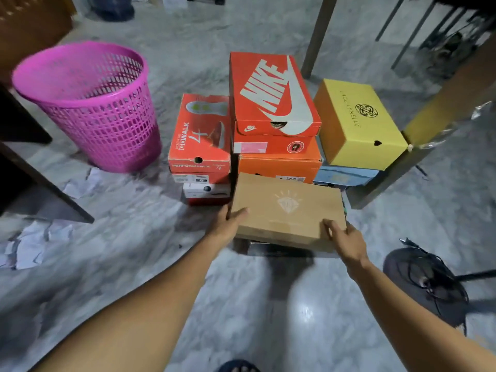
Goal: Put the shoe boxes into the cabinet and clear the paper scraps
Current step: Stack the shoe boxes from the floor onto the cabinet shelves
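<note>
**Both hands on the brown box at the near edge of the pile**

My left hand (228, 224) grips the near left corner of the brown shoe box (288, 210): the thumb lies over the lid and the fingers curl round the side, out of my sight. My right hand (345, 241) takes the near right corner the same way, thumb on the lid and fingers wrapped over the edge. So both sets of fingers are closed on the box. It is the nearest box of the pile and sits on a dark box (271, 249), of which I see only the near edge.

Just behind it stands the middle stack: the red Nike box (271, 95) on top of an orange box (279, 163). To the left of that stack is the red Skechers box (200, 135), resting on a white and red box (206, 193). To the right, the yellow box (358, 122) sits on a pale blue box (346, 177), touching a bench leg (386, 181).

Further left on the floor (241, 304) stands the pink mesh basket (91, 103), upright. Crumpled paper scraps (32, 245) lie on the floor at the left, with another scrap (81, 183) near the basket's foot. At the near right I see a dark round base with a cable (426, 283) lying over it.
</note>
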The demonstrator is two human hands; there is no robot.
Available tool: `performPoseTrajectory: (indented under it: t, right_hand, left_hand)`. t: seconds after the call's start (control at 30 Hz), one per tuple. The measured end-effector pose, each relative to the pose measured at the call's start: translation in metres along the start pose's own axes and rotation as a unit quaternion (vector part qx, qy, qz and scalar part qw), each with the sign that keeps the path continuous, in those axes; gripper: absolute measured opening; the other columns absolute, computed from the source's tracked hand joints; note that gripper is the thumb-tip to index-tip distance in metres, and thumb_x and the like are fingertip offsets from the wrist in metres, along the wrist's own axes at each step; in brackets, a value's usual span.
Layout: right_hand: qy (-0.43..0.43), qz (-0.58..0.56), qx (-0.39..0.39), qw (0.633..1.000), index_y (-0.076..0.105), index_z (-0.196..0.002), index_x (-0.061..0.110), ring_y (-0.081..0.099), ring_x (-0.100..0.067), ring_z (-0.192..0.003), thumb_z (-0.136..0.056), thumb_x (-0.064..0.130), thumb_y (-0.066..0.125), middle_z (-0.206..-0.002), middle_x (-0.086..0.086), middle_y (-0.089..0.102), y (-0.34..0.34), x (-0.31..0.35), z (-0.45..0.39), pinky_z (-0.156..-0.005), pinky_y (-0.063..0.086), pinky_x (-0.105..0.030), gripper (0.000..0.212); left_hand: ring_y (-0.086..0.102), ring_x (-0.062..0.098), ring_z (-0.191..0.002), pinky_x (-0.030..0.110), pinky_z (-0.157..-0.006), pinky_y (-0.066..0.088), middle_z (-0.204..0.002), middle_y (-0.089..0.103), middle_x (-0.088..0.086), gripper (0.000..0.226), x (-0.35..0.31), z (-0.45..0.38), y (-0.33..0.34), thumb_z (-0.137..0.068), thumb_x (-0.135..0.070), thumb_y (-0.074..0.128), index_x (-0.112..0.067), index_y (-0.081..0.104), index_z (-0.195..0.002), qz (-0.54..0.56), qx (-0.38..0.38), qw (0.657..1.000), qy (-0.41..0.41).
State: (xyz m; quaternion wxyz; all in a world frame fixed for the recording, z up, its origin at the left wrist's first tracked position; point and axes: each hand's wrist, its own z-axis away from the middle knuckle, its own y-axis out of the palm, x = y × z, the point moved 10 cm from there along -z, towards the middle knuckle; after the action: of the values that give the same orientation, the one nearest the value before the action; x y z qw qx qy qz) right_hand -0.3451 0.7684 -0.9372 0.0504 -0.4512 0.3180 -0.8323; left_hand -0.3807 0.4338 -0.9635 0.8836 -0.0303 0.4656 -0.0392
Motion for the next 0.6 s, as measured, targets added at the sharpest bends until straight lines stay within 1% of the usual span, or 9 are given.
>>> performPoseTrajectory:
  t: [0.07,0.1,0.13,0.2,0.3,0.33,0.43,0.57,0.6]
  right_hand:
    - [-0.017,-0.054,0.017,0.998,0.056,-0.12,0.023,0.06,-0.027,-0.104,-0.079,0.063,0.061,-0.114,-0.002,0.066,0.008,0.004,0.012,-0.094,0.052,-0.048,0.057]
    - [-0.015,-0.089,0.035,0.995,0.052,-0.12,0.024,0.06,-0.025,-0.102,-0.085,0.057,0.064,-0.113,0.0,0.063,0.013,0.005,0.018,-0.094,0.053,-0.05,0.05]
    - [-0.009,-0.121,0.056,0.991,0.049,-0.122,0.022,0.059,-0.022,-0.1,-0.092,0.049,0.066,-0.113,0.002,0.06,0.019,0.005,0.024,-0.093,0.055,-0.051,0.044]
    - [-0.013,-0.152,0.104,0.983,0.046,-0.126,0.018,0.06,-0.02,-0.104,-0.097,0.039,0.067,-0.119,0.0,0.057,0.035,0.014,0.041,-0.093,0.059,-0.057,0.041]
    - [-0.042,-0.15,0.157,0.975,0.047,-0.123,0.014,0.061,-0.026,-0.113,-0.096,0.038,0.069,-0.126,-0.005,0.056,0.062,0.034,0.064,-0.088,0.061,-0.06,0.043]
    - [-0.052,-0.148,0.171,0.973,0.046,-0.122,0.014,0.062,-0.027,-0.114,-0.096,0.038,0.07,-0.126,-0.006,0.056,0.071,0.041,0.073,-0.087,0.062,-0.059,0.043]
    - [-0.097,-0.123,0.242,0.958,0.045,-0.124,0.014,0.064,-0.026,-0.113,-0.096,0.039,0.069,-0.127,-0.007,0.057,0.12,0.076,0.114,-0.083,0.064,-0.056,0.045]
    - [-0.148,-0.087,0.326,0.929,0.045,-0.117,0.016,0.067,-0.027,-0.11,-0.088,0.045,0.072,-0.126,-0.007,0.058,0.186,0.116,0.171,-0.082,0.064,-0.058,0.049]
    - [-0.158,-0.08,0.349,0.92,0.045,-0.116,0.016,0.068,-0.028,-0.109,-0.085,0.046,0.073,-0.126,-0.007,0.059,0.203,0.125,0.186,-0.081,0.064,-0.058,0.051]
  left_hand:
    - [0.063,0.016,-0.12,0.05,-0.108,0.05,-0.13,0.068,-0.014,0.081,0.012,0.001,-0.018,-0.066,-0.072,0.072,-0.042,0.053,-0.139,-0.005,-0.016,1.0,0.013]
    - [0.064,0.015,-0.119,0.05,-0.106,0.051,-0.129,0.069,-0.016,0.081,0.008,0.012,-0.026,-0.063,-0.076,0.071,-0.046,0.054,-0.136,-0.009,-0.024,0.999,0.021]
    - [0.063,0.015,-0.119,0.05,-0.105,0.052,-0.128,0.068,-0.017,0.078,0.014,0.015,-0.036,-0.063,-0.078,0.071,-0.048,0.054,-0.133,-0.017,-0.028,0.999,0.019]
    - [0.061,0.015,-0.12,0.05,-0.105,0.051,-0.129,0.065,-0.019,0.07,0.016,0.034,-0.063,-0.066,-0.08,0.07,-0.049,0.054,-0.127,-0.015,-0.045,0.999,0.024]
    - [0.061,0.018,-0.123,0.05,-0.104,0.052,-0.135,0.063,-0.013,0.087,0.022,0.064,-0.111,-0.061,-0.085,0.068,-0.046,0.051,-0.136,-0.021,-0.093,0.995,0.025]
    - [0.062,0.018,-0.122,0.05,-0.103,0.053,-0.133,0.065,-0.013,0.084,0.021,0.076,-0.125,-0.061,-0.083,0.067,-0.047,0.052,-0.135,-0.023,-0.104,0.994,0.028]
    - [0.065,0.016,-0.113,0.045,-0.1,0.055,-0.122,0.069,-0.014,0.063,0.023,0.123,-0.187,-0.068,-0.074,0.064,-0.047,0.059,-0.124,-0.016,-0.172,0.984,0.034]
    - [0.061,0.013,-0.107,0.036,-0.096,0.052,-0.107,0.064,-0.021,0.031,0.051,0.178,-0.27,-0.091,-0.049,0.069,-0.04,0.059,-0.12,0.024,-0.28,0.959,0.022]
    - [0.06,0.015,-0.107,0.034,-0.093,0.051,-0.105,0.064,-0.018,0.033,0.059,0.193,-0.289,-0.093,-0.044,0.068,-0.037,0.06,-0.124,0.04,-0.309,0.95,0.017]
